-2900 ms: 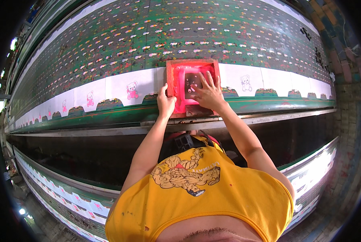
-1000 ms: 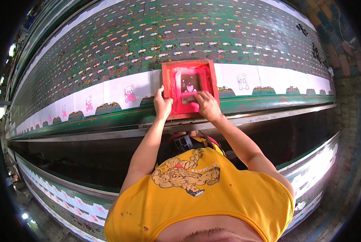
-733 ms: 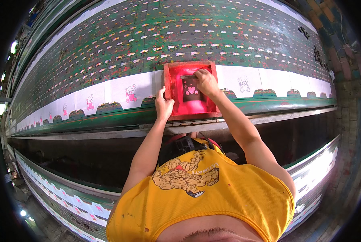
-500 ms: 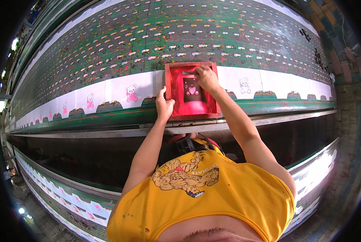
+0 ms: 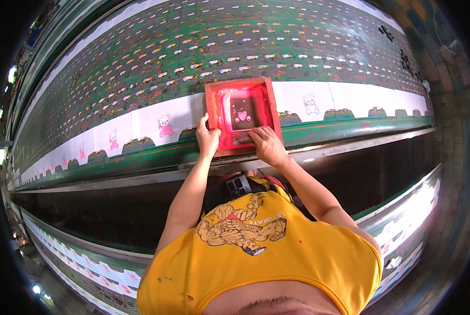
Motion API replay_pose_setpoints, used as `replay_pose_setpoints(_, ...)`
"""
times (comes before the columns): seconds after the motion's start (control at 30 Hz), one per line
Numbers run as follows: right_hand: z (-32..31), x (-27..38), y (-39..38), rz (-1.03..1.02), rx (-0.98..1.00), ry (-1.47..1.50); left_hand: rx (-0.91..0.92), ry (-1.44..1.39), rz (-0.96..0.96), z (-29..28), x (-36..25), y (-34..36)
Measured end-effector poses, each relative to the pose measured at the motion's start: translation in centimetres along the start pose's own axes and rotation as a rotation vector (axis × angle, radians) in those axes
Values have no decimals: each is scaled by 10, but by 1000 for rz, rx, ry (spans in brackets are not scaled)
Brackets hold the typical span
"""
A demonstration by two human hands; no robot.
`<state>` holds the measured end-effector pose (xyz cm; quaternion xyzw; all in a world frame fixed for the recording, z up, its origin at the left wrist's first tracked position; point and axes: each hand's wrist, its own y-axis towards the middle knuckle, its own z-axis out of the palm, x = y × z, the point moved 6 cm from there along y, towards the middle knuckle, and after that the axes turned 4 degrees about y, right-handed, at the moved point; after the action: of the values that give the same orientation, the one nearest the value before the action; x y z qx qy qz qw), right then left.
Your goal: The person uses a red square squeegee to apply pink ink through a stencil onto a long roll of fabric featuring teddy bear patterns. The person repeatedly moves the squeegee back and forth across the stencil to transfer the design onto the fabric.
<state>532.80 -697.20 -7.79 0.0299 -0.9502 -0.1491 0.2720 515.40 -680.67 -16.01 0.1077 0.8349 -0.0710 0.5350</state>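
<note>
A red-stained screen-printing frame (image 5: 210,105) lies across the strip of white fabric panels along the near edge of the long table. Pink ink (image 5: 225,113) surrounds its dark mesh window, where small heart and paw-like shapes show. My left hand (image 5: 207,140) grips the frame's left side, its thumb toward the inside. My right hand (image 5: 269,146) is closed on a squeegee (image 5: 240,138) at the near end of the mesh, its fingers over the right part of the blade. Left of the frame, a white panel carries a pink printed bear (image 5: 165,125).
To the right, another panel bears only a bear outline (image 5: 311,104). More panels run both ways along the table edge. Beyond them spreads a dark tabletop (image 5: 193,58) with rows of small coloured marks. A metal rail (image 5: 350,137) borders the near side; another table (image 5: 88,262) stands lower left.
My right hand has drawn the squeegee from the far end of the mesh to the near end. My left hand keeps its hold. The whole view has shifted slightly.
</note>
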Motion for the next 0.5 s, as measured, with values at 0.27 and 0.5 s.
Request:
replay_pose_setpoints(0.27,-11,14,-13,17,22,57,8,1,-4,-2,-5,1)
replay_pose_setpoints(0.5,-36,-30,-28,485,-393,54,1,-27,15,-3,-12,-1)
